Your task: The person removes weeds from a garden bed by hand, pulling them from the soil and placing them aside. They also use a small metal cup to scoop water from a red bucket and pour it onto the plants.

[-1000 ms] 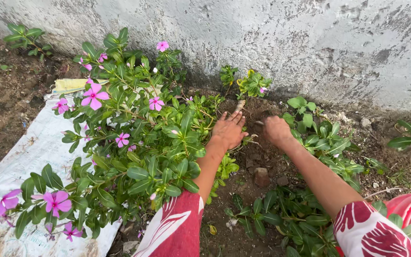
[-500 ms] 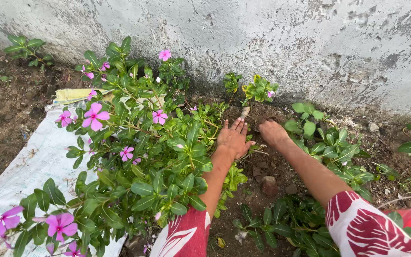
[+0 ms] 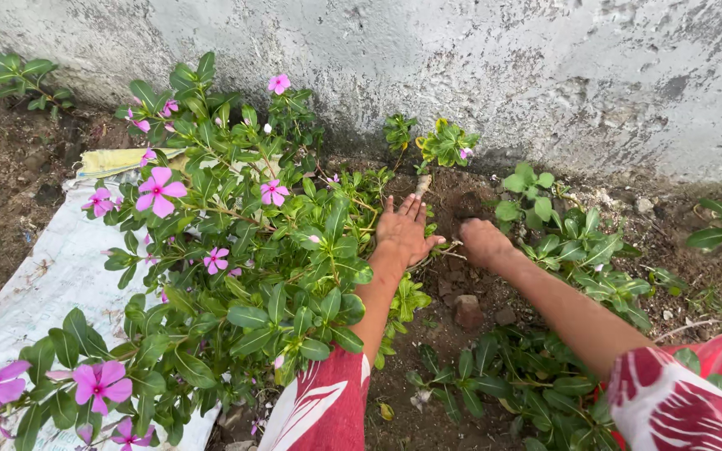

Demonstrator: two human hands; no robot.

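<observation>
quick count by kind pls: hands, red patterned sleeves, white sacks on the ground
hands: 2 (left hand, right hand)
sleeves: 2 (left sleeve, right sleeve)
white sack: 1
total: 5

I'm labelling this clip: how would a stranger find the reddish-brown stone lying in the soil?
Start at the rough grey concrete wall and drop to the bare dark soil patch at its foot, where the left hand and right hand press down. Just below the right hand lies the reddish-brown stone, blockier and larger than the small clods around it.
</observation>
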